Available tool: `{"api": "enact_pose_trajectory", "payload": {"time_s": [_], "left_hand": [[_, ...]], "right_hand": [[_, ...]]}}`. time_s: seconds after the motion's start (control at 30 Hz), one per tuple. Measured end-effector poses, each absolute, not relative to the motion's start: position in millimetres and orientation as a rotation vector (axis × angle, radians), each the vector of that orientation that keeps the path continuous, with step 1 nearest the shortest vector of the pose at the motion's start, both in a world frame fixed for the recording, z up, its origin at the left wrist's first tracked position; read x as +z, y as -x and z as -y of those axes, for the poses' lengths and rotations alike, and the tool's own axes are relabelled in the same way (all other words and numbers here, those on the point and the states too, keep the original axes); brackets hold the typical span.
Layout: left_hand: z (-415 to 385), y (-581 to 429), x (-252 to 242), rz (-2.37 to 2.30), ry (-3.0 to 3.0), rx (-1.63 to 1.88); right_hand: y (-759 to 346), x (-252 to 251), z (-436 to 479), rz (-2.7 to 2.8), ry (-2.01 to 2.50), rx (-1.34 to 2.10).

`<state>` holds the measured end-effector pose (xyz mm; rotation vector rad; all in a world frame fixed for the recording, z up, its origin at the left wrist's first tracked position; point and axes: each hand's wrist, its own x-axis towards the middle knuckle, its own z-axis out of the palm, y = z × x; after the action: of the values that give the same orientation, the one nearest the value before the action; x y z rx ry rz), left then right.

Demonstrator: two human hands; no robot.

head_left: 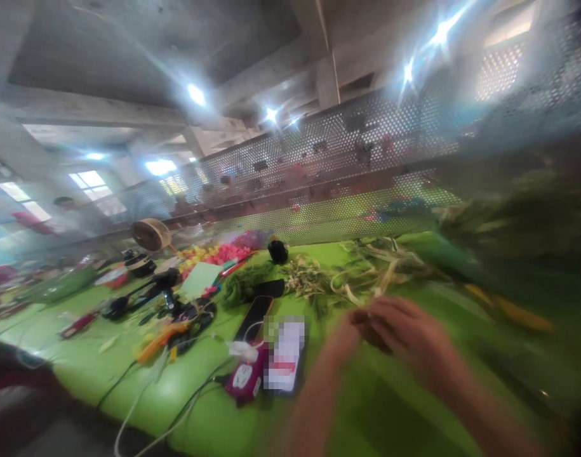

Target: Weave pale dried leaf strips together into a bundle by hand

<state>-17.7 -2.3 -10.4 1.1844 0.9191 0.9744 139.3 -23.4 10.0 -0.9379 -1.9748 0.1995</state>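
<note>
My left hand [350,333] and my right hand [404,324] meet over the green tabletop [185,406], right of a phone with a lit screen [286,355]. The fingers of both hands are closed together around something small that I cannot make out; motion blurs them. A pale strip of leaf or fibre [381,279] rises just beyond the fingertips, close to loose dried stalks [395,254]. A dark phone [256,317] and a purple box [245,377] with cables lie left of the lit phone.
An orange-handled tool [161,339], black items [169,301], green leaves [237,285] and pink and yellow pieces [223,254] lie to the left. A perforated metal screen [309,171] stands behind. At right are an orange object [521,312] and bundled plant material [523,209].
</note>
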Motion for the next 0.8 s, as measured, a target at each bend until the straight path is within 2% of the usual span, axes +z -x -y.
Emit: {"api": "enact_pose_trajectory", "payload": {"time_s": [0.13, 0.3, 0.8], "left_hand": [[-2, 23, -4, -1.008, -1.023, 1.147], [-7, 24, -9, -1.065, -0.96, 1.36], [-2, 1, -19, -1.171, -0.955, 1.414]], "right_hand": [[-137, 5, 23, 1.816, 1.05, 0.233], [-127, -10, 21, 1.771, 1.13, 0.456], [-117, -28, 17, 1.74, 1.307, 0.486]]}}
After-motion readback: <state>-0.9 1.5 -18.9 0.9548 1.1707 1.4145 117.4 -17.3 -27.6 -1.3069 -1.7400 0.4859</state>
